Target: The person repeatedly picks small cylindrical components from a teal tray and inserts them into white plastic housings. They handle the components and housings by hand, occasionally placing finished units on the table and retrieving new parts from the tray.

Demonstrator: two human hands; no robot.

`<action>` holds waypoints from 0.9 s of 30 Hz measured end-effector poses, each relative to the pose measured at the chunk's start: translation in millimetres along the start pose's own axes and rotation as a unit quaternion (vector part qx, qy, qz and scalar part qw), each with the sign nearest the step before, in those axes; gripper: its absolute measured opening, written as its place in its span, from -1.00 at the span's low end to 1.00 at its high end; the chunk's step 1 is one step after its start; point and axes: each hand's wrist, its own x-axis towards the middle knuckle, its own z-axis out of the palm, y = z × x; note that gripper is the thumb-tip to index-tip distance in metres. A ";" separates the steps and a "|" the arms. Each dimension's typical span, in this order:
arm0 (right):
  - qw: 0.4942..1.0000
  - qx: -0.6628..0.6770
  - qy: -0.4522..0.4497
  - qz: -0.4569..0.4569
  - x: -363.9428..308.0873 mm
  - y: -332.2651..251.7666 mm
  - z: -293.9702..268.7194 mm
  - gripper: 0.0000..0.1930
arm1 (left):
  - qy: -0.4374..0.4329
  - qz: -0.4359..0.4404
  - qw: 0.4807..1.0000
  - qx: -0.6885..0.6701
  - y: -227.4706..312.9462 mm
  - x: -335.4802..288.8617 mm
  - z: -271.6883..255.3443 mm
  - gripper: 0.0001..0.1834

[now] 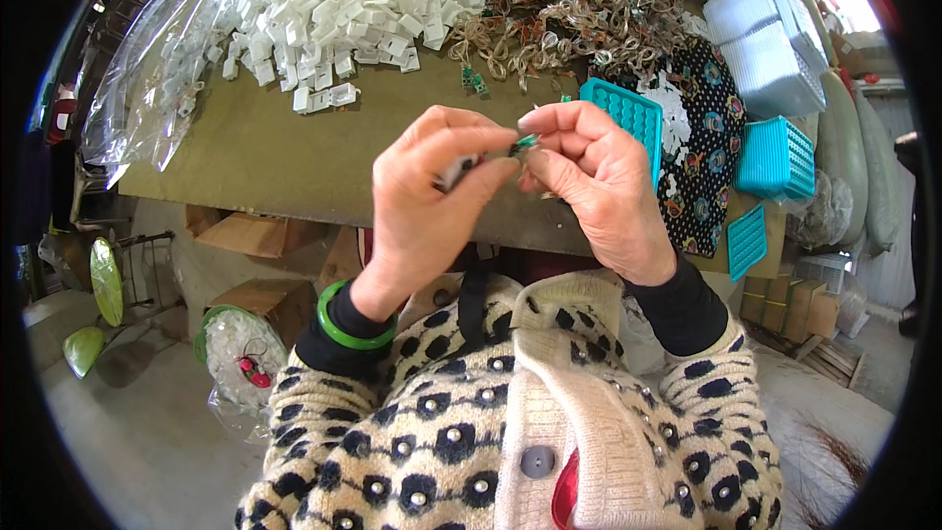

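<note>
A small green piece [527, 144] is between the two hands, at the tips of the left grip [422, 191], whose thumb and forefinger are pinched on it. A blurred white piece [456, 172] shows inside the curl of that same hand. The right grip [603, 182] meets the green piece from the other side, fingers bent and thumb drawn in; whether it is clamped on the piece I cannot tell.

Both hands are above the near edge of the table [294, 162]. Just beyond the grips lie a few loose green parts [474, 81]. Farther beyond, to the left, spreads a heap of white plastic pieces [343, 0], with a clear plastic bag [147, 79] left of it; beyond and to the right is a tangled heap of brownish cords [589, 0].

Just beside the right grip, a teal tray [633, 113] with rounded pockets rests partly on a dotted black cloth [702, 88], near scattered white bits [673, 123]. Farther right are stacked white trays [765, 44] and stacked teal trays [770, 159]. Behind the left grip, a green bangle [355, 336] circles the wrist.
</note>
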 end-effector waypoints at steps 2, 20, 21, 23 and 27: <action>0.995 -0.065 0.043 -0.066 -5.5 0.1 1.6 -0.82 | 0.015 -0.241 0.941 -0.238 3.8 -3.6 -6.8 -0.78; 0.933 -0.235 0.140 -0.235 -21.7 18.7 10.6 -0.78 | 0.069 -0.314 0.893 -0.316 25.1 -20.1 4.8 -0.92; 0.932 -0.242 0.128 -0.235 -21.8 18.4 10.1 -0.79 | 0.073 -0.258 0.928 -0.259 25.1 -19.7 6.5 -0.92; 0.934 -0.253 0.115 -0.227 -20.5 18.4 9.4 -0.81 | 0.080 -0.141 0.977 -0.141 24.9 -18.2 9.8 -0.94; 0.883 -0.322 0.125 -0.317 -18.0 19.4 8.0 -0.84 | 0.073 -0.316 0.854 -0.406 29.0 -21.4 5.5 -0.81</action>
